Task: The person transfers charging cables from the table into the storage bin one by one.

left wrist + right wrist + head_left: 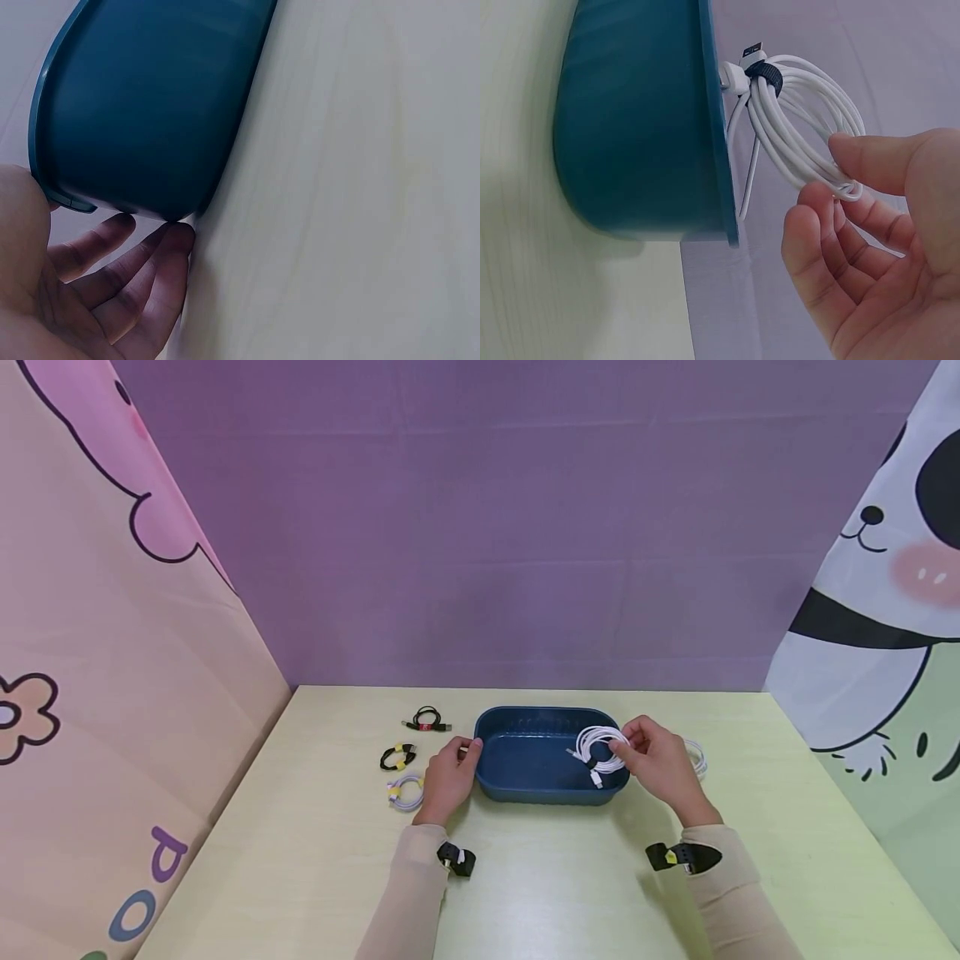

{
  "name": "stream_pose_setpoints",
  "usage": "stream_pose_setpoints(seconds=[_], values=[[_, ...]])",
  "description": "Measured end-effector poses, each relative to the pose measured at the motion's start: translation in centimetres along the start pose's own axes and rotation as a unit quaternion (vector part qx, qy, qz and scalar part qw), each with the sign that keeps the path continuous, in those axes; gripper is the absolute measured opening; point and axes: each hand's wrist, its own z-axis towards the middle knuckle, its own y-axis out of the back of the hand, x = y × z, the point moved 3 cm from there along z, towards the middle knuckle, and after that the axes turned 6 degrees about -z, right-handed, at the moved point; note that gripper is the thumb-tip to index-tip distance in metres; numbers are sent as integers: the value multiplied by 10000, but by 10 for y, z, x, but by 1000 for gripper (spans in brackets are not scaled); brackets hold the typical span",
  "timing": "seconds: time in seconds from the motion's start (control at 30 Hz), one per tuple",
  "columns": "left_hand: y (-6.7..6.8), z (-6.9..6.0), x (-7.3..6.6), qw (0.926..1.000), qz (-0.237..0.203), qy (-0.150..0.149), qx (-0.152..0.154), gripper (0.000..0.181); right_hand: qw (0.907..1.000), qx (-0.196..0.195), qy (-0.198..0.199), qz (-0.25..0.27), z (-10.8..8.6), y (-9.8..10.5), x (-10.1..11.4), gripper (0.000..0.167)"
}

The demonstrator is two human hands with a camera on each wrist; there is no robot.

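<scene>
Cable (776, 139) and bin (543, 796) are gripped by right and left hands (660, 764) (448, 779) respectively; pale table (547, 893) fronts purple backdrop (487, 527).

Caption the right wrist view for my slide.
Right hand pinches a coiled white cable, bound by a black strap, over the blue container.

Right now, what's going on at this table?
A person's right hand pinches a coiled white cable above the right end of a blue bin. The left hand holds the bin's left end. Left of the bin lie a black cable with a red band, a black cable with yellow bands and a pale cable with a yellow band. Another white cable lies to the right, partly hidden.
</scene>
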Motion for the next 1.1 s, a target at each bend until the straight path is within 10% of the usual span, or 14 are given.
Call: stream_pose_setpoints(seconds=[1.1], values=[[-1, 1, 1, 10000, -1, -54, -9, 41, 9986, 192, 171, -459, 9, -10, 3, 18]])
